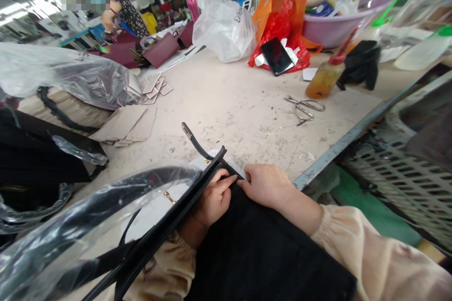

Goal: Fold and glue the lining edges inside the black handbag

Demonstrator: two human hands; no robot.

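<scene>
A black bag lies open at the table's near edge, its dark lining spread toward me. My left hand is inside the opening, fingers bent against the lining near the far corner. Pinching the bag's edge at that corner is my right hand, its fingertips close to the left index finger. The bag's long rim slants up beside my left wrist. A plastic-wrapped handle arches at the left, and a short strap with a metal end sticks out beyond the corner.
Scissors, a bottle of amber liquid and a phone lie on the table. Card pieces and another black bag are at left. A plastic crate stands at right. A person is behind.
</scene>
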